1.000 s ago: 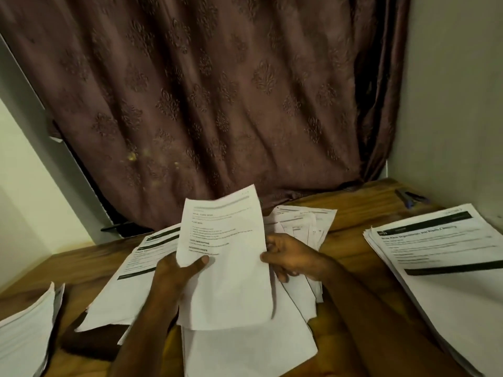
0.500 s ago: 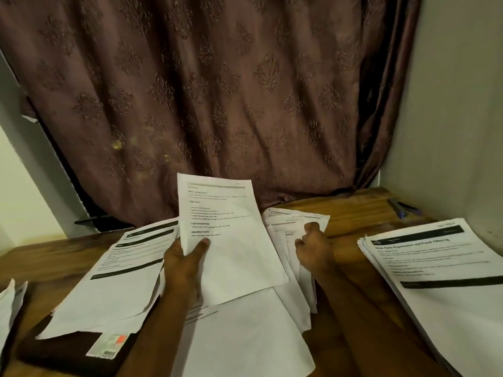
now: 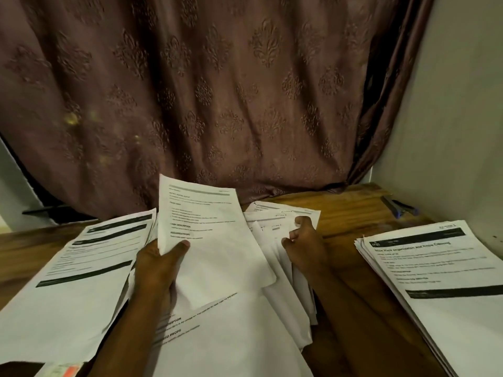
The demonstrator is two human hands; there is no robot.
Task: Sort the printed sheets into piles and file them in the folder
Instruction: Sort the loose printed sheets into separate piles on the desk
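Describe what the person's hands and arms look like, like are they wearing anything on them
Both the left hand and the right hand are bare: no gloves, and no rings, watch or bracelet show. Both forearms are uncovered all the way to the bottom edge of the picture, so no sleeves come into view. No markings can be made out, though the light is dim and the far sides of the hands are hidden.

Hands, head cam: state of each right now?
Left hand: grips the raised printed sheet, thumb on its face.
Right hand: fingers curled on the fanned sheets on the table; a firm pinch cannot be told.
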